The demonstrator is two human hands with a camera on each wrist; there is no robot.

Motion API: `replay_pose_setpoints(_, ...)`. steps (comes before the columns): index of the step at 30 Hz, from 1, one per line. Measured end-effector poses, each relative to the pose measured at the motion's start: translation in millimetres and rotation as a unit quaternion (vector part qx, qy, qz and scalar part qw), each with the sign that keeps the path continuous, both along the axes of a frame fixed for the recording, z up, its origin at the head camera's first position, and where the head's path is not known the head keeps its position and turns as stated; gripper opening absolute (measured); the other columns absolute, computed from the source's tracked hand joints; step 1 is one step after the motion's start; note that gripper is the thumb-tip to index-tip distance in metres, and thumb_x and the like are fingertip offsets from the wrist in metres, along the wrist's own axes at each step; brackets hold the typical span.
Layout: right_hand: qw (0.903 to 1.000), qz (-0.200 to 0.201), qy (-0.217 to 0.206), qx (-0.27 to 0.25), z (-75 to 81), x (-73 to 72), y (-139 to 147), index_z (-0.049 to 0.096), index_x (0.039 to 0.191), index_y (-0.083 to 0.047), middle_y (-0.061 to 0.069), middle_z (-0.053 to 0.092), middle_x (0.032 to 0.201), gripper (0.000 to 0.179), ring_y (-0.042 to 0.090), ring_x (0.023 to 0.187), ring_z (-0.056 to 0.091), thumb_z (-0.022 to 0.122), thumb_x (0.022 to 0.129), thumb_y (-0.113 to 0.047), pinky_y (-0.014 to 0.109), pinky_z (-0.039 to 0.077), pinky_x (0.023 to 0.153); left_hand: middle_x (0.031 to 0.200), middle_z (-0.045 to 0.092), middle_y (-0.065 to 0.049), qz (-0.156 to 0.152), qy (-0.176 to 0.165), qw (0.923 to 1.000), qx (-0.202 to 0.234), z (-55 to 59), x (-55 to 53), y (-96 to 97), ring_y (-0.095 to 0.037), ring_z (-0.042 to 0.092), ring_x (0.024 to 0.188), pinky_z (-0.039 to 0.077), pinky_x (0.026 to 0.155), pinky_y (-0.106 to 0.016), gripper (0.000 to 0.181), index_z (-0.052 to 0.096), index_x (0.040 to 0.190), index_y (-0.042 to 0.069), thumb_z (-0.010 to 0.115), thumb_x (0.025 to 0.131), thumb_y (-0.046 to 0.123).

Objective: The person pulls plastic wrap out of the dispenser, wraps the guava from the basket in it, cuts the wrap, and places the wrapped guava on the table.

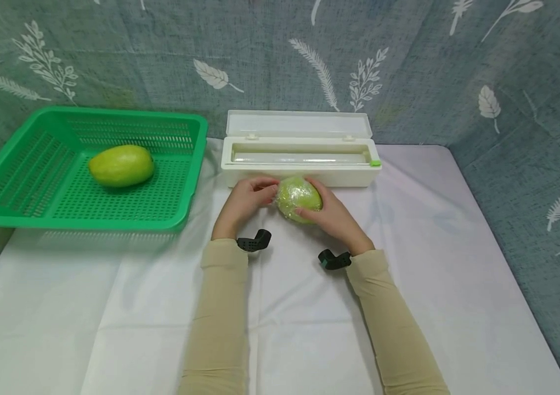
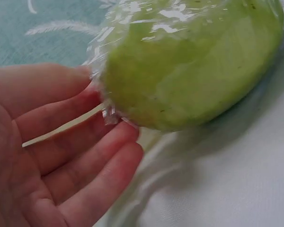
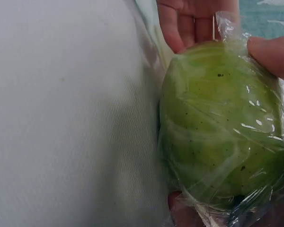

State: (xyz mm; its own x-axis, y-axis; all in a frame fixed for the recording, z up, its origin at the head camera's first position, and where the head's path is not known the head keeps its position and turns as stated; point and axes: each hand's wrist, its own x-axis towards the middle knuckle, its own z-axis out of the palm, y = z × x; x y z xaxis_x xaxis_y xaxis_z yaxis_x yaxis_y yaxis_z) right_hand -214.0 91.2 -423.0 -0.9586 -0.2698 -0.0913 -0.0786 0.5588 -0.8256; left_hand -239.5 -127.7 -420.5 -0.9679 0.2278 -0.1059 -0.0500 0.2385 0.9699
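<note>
A green mango (image 1: 295, 198) in clear plastic wrap (image 2: 168, 14) is between the two hands, close over the white cloth. My right hand (image 1: 331, 214) grips it from the right, thumb on the near side and fingers round the far side. At the mango's left end, my left hand (image 1: 250, 200) pinches the gathered edge of the wrap between thumb and index finger. The other left fingers (image 2: 99, 165) are loosely bent beside and below that end. Shiny creases of film cover the fruit in the right wrist view, where the right palm is hidden.
Just behind the hands stands a white wrap dispenser (image 1: 301, 176), lid (image 1: 299, 124) raised, a film roll (image 1: 301, 158) inside. A green plastic basket (image 1: 187, 192) at the left holds an unwrapped mango (image 1: 122, 165). White cloth (image 1: 289, 329) covers the table; a patterned grey-green curtain (image 1: 260, 55) hangs behind.
</note>
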Motion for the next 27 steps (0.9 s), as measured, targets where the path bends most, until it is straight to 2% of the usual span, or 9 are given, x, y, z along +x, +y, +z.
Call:
replay_pose_setpoints(5, 0.9997, 0.006, 0.019, 0.012, 1.1, 0.5, -3, 0.025, 0.14, -0.025, -0.002, 0.034, 0.135, 0.087, 0.014, 0.114, 0.039, 0.069, 0.069, -0.05, 0.038, 0.035, 0.092, 0.102, 0.063, -0.002, 0.01, -0.023, 0.9996, 0.008, 3.3, -0.1, 1.6, -0.015, 0.06, 0.089, 0.047, 0.079, -0.03, 0.028, 0.065, 0.104, 0.012, 0.065, 0.082, 0.029)
replay_pose_setpoints(7, 0.9992, 0.009, 0.034, 0.019, 0.5, -0.1, -5, 0.025, 0.14, -0.021, -0.001, 0.035, 0.134, 0.091, 0.014, 0.114, 0.039, 0.072, 0.067, -0.048, 0.037, 0.034, 0.092, 0.102, 0.062, -0.006, 0.016, -0.036, 0.9991, 0.013, 10.8, 1.7, 3.1, -0.017, 0.06, 0.09, 0.047, 0.079, -0.031, 0.028, 0.065, 0.104, 0.008, 0.065, 0.082, 0.025)
replay_pose_setpoints(9, 0.9984, 0.007, 0.05, 0.027, -0.9, -0.2, -6, 0.025, 0.139, -0.019, 0.001, 0.036, 0.134, 0.093, 0.014, 0.115, 0.039, 0.075, 0.065, -0.046, 0.037, 0.034, 0.093, 0.102, 0.062, -0.006, 0.011, -0.038, 0.9992, 0.006, 12.9, 1.5, 3.4, -0.018, 0.059, 0.089, 0.047, 0.078, -0.03, 0.029, 0.065, 0.105, 0.007, 0.065, 0.082, 0.025)
replay_pose_setpoints(12, 0.9974, 0.002, 0.063, 0.036, -3.3, 0.2, -7, 0.026, 0.139, -0.018, 0.003, 0.036, 0.133, 0.095, 0.015, 0.115, 0.038, 0.077, 0.063, -0.043, 0.037, 0.034, 0.093, 0.107, 0.058, -0.007, -0.03, -0.031, 0.999, -0.011, 12.4, 1.3, 2.2, -0.02, 0.057, 0.093, 0.047, 0.077, -0.032, 0.035, 0.059, 0.113, 0.007, 0.065, 0.082, 0.022)
replay_pose_setpoints(16, 0.9975, 0.001, 0.057, 0.042, -4.4, -0.2, -5, 0.024, 0.139, -0.019, 0.002, 0.035, 0.133, 0.097, 0.016, 0.114, 0.039, 0.079, 0.063, -0.039, 0.038, 0.035, 0.092, 0.115, 0.051, -0.006, -0.09, -0.012, 0.9958, -0.006, 2.1, -2.7, 0.4, -0.022, 0.053, 0.098, 0.047, 0.078, -0.035, 0.048, 0.05, 0.122, 0.009, 0.069, 0.078, 0.02)
replay_pose_setpoints(20, 0.9983, 0.017, 0.045, 0.031, -3.6, -2.3, 0, 0.02, 0.141, -0.019, 0.004, 0.034, 0.134, 0.1, 0.018, 0.116, 0.039, 0.081, 0.062, -0.029, 0.04, 0.033, 0.094, 0.115, 0.049, -0.008, -0.107, 0.003, 0.9941, -0.012, -1.0, -4.7, 2.2, -0.024, 0.051, 0.101, 0.043, 0.083, -0.037, 0.053, 0.046, 0.123, 0.01, 0.072, 0.076, 0.015)
replay_pose_setpoints(24, 0.9985, 0.031, 0.041, 0.016, -3.9, -3.8, 3, 0.018, 0.141, -0.018, 0.007, 0.032, 0.136, 0.102, 0.021, 0.119, 0.035, 0.082, 0.062, -0.02, 0.042, 0.031, 0.096, 0.124, 0.041, -0.007, -0.126, 0.026, 0.9894, -0.067, 7.0, -1.0, 9.2, -0.024, 0.043, 0.11, 0.038, 0.089, -0.039, 0.066, 0.039, 0.129, 0.012, 0.073, 0.073, 0.01)
replay_pose_setpoints(27, 0.9977, 0.047, 0.043, 0.021, -3.6, -3.8, 5, 0.017, 0.142, -0.019, 0.008, 0.03, 0.137, 0.101, 0.021, 0.12, 0.034, 0.081, 0.063, -0.02, 0.042, 0.031, 0.096, 0.137, 0.028, -0.006, -0.145, 0.044, 0.981, -0.121, 18.8, 4.2, 18.2, -0.024, 0.032, 0.121, 0.031, 0.096, -0.04, 0.082, 0.027, 0.137, 0.015, 0.075, 0.071, 0.012)
